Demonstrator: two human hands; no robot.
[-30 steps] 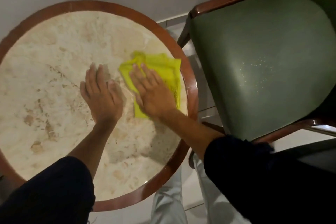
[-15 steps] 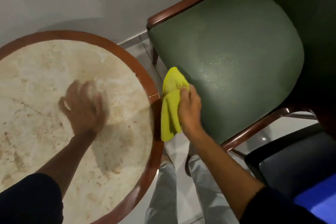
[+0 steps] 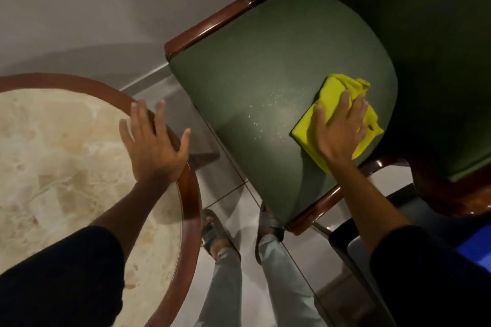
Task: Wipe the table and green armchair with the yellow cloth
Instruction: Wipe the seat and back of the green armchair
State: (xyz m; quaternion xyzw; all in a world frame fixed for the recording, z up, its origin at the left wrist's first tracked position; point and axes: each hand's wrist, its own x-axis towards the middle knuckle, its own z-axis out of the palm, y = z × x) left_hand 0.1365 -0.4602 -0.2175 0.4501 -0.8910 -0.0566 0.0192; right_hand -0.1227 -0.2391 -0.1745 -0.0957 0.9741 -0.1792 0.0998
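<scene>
Pressing yellow cloth (image 3: 337,111) flat on green armchair (image 3: 265,103) seat, right of frame, under splayed right hand (image 3: 338,130); keeping palm flat, sweeping leftward across specks. Bracing open, empty left hand (image 3: 154,146) on table (image 3: 190,194) rim, centre-left.

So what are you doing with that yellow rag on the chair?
A person is cleaning. The right hand presses the yellow cloth flat on the green armchair seat, beside a patch of tiny shiny specks. The left hand rests spread on the round table rim, holding nothing.
</scene>
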